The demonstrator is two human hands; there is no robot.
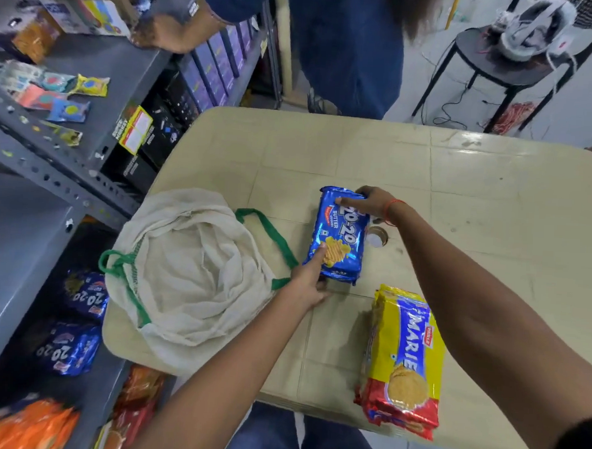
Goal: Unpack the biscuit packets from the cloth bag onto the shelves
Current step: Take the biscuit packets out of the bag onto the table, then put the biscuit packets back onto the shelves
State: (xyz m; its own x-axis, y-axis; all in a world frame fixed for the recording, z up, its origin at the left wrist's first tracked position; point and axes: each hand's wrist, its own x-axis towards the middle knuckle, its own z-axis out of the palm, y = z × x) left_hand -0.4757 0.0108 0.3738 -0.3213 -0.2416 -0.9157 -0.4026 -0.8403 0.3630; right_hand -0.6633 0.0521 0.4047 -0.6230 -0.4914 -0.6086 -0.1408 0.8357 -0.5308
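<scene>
A stack of blue 20-20 butter cookie packets [338, 233] rests on the beige table [477, 206]. My left hand [307, 281] grips its near end, one finger on top. My right hand [371, 202] clasps its far end from above. To the left lies the white cloth bag [189, 273] with green handles, slumped and open on the table's left edge. A stack of yellow-and-red Marie packets [405, 364] lies near the front edge, to the right of my left arm. The grey metal shelves [60, 174] stand at the left.
Blue 20-20 packets [70, 346] lie on a lower shelf, orange packets [34, 423] below them. Small snack packets [71, 109] sit on a higher shelf. Another person [345, 45] stands beyond the table, reaching to the top shelf. A black stool [502, 60] stands at back right.
</scene>
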